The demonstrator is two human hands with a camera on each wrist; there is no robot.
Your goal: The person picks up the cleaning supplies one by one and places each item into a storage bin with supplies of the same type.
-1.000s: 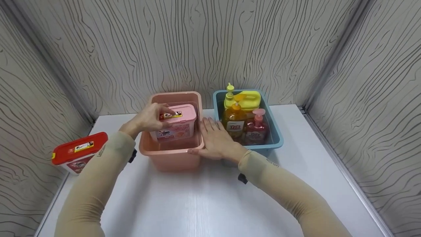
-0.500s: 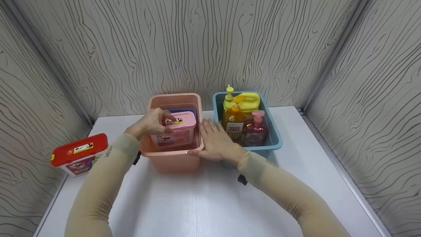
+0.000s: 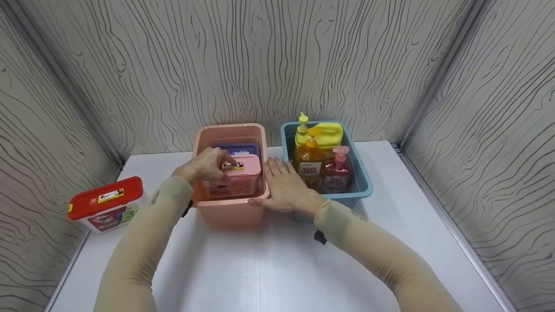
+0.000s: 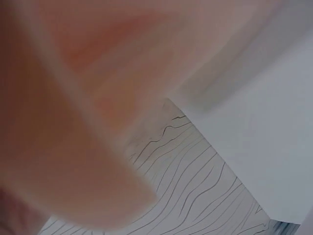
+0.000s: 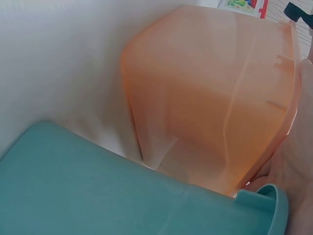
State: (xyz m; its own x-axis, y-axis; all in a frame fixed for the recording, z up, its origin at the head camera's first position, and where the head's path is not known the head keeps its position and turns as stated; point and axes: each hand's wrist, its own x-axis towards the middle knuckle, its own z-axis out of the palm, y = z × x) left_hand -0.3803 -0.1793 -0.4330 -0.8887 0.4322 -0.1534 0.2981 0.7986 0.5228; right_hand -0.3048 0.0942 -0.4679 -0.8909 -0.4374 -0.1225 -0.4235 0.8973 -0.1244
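My left hand point(image 3: 206, 164) grips the lid of a pink detergent box point(image 3: 234, 184), thumb and fingers bent over its top. The box sits low inside the pink bin point(image 3: 232, 212), in front of a blue-lidded box point(image 3: 242, 149). My right hand point(image 3: 284, 184) lies flat over the bin's right rim, its straight fingers spread toward the back. In the left wrist view, blurred fingers point(image 4: 73, 161) fill the left side. The right wrist view shows the outer wall of the pink bin point(image 5: 195, 98), with my right hand point(image 5: 298, 161) along its rim.
To the right stands a blue bin point(image 3: 364, 186) with a yellow jug point(image 3: 327, 134), an amber pump bottle point(image 3: 310, 162) and a red pump bottle point(image 3: 338, 173). A red-lidded detergent box point(image 3: 106, 199) stands at the left table edge. Patterned panels wall in the table.
My left hand has lowered the pink box deeper into the pink bin and slightly toward me, uncovering the blue-lidded box behind it. My right hand stays on the rim.
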